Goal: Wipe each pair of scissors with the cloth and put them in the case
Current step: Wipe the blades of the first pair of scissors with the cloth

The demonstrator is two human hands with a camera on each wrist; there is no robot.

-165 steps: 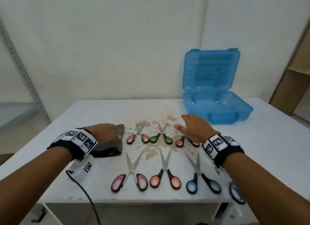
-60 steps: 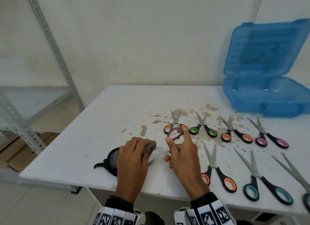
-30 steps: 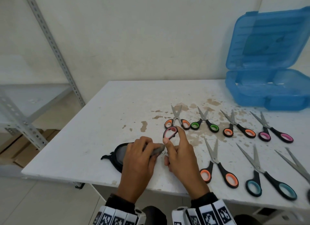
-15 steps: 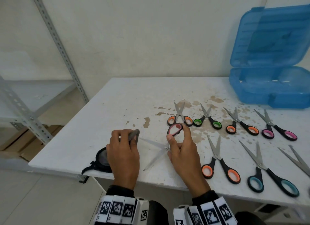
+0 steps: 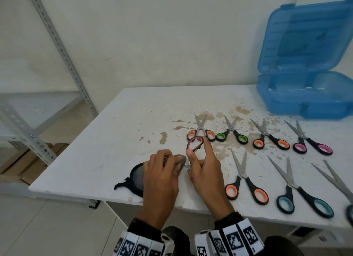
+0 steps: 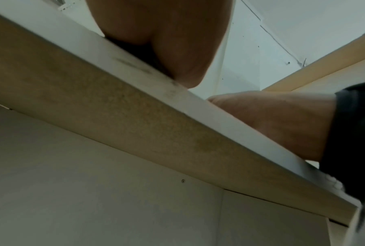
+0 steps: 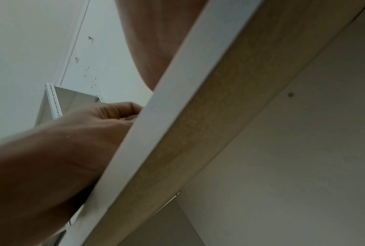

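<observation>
While both wrist views catch only the surface [image 6: 177, 129] edge from below, the head view shows the right hand [image 5: 205, 176] pinching pink-handled scissors [image 5: 194, 143], handle away from the person, blades toward the left hand [image 5: 161, 177], which clenches a soft grey cloth [image 5: 178, 160] around them. The translucent blue case [image 5: 305, 95] stands open, far right.

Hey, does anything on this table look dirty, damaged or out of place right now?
Yes. The white table has brown blotches and specks where the coating looks stained or worn, under and around the far row of scissors. The scissors lie in tidy rows, and nothing looks spilled.
</observation>
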